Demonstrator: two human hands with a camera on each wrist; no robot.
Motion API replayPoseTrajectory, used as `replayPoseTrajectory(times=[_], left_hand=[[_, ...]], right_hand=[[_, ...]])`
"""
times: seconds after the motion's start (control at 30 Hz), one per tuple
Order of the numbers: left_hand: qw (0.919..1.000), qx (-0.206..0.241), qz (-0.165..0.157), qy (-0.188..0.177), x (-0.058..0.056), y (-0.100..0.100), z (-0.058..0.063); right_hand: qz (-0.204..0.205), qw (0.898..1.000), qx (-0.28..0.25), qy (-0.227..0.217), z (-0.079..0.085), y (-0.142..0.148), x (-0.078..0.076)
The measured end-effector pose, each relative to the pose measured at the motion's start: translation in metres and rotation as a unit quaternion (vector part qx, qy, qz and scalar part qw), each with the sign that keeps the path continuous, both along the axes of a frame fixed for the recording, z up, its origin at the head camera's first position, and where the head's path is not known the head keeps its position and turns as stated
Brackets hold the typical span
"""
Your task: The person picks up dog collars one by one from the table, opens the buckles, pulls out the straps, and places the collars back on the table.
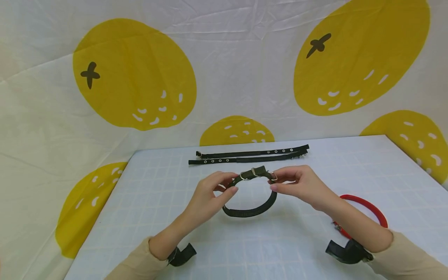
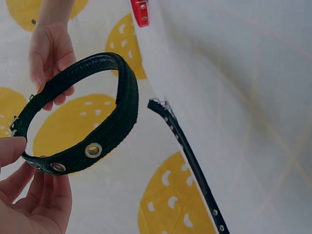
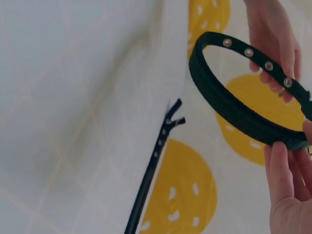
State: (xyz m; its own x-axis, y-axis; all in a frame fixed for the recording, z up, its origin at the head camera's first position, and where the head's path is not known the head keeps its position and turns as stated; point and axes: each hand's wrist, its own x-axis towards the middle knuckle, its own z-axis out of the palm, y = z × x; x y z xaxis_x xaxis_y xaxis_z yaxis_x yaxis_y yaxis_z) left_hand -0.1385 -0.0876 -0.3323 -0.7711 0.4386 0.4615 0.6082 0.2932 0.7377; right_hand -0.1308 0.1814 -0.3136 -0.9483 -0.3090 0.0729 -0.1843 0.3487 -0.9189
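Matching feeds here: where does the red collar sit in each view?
Head: right side, partly hidden behind the right forearm; red collar.
Left wrist: top edge, just left of centre, cut off by the frame.
Right wrist: not in it.
Shared landmark: black loop, centre in head, left in left wrist, right in right wrist.

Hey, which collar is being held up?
The dark looped collar, pinched by the left hand and right hand; the two straight dark collars and the red collar lie on the table.

Four collars (image 1: 250,213), two hands (image 1: 209,193)
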Motion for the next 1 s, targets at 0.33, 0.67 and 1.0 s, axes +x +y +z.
replayPoseTrajectory(times=[0.33,0.67,1.0], left_hand=[[0.9998,-0.012,-0.004,0.018,-0.001,0.007,0.008],[0.9998,0.009,-0.012,0.014,0.002,0.011,0.011],[0.9980,0.012,-0.033,0.052,0.005,0.019,0.011]], right_hand=[[0.055,0.998,-0.005,0.002,-0.002,-0.006,-0.002],[0.107,0.994,-0.013,0.012,0.004,-0.013,-0.002],[0.114,0.991,-0.006,0.064,0.009,-0.020,-0.003]])
